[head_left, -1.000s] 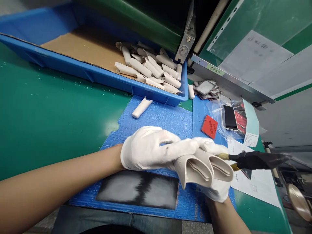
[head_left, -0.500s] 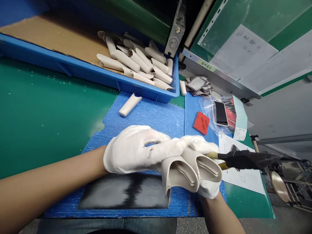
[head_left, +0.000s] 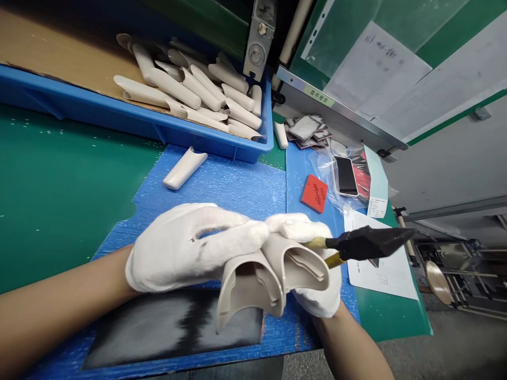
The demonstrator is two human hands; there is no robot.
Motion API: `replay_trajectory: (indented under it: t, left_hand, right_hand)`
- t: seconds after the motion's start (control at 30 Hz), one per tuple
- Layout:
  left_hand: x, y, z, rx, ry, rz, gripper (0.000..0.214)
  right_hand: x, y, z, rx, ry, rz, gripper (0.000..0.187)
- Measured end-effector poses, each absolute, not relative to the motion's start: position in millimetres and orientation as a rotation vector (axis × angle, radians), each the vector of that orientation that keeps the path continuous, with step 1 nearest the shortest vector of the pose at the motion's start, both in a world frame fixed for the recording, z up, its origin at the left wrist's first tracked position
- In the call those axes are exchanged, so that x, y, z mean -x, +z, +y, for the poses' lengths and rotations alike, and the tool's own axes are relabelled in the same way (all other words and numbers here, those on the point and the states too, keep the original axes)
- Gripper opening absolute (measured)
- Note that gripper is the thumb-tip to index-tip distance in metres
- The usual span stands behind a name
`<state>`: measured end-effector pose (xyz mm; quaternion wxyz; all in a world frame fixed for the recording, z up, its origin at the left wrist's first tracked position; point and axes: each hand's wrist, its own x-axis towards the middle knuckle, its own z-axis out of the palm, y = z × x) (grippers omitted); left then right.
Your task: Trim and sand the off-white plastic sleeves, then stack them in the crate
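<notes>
A green workbench (head_left: 51, 174), a blue foam mat (head_left: 222, 190), a dark sheet (head_left: 170, 330) on it, a red block (head_left: 314, 193), a phone (head_left: 346, 176) in a plastic bag (head_left: 325, 171), a pile of square pads (head_left: 304, 130), a paper (head_left: 380, 274) on the bench, a metal rail (head_left: 336, 108) with a green label (head_left: 319, 96), a paper (head_left: 376, 68) in a clear sleeve above it
</notes>
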<state>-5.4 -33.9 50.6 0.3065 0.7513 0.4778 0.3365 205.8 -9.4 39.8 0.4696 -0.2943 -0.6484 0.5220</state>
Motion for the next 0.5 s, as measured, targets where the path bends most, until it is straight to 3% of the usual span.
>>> replay_trajectory:
  t: [0.27,0.5]
  left_hand:
    - [5,65,-32,-1.589,0.679,1.352,0.054]
    - [8,60,-30,-1.642,0.628,1.273,0.056]
  right_hand:
    - [-207,39,-8,0.577,1.403,-1.571,0.022]
    - [-211,30,-8,0.551,1.462,-1.523,0.031]
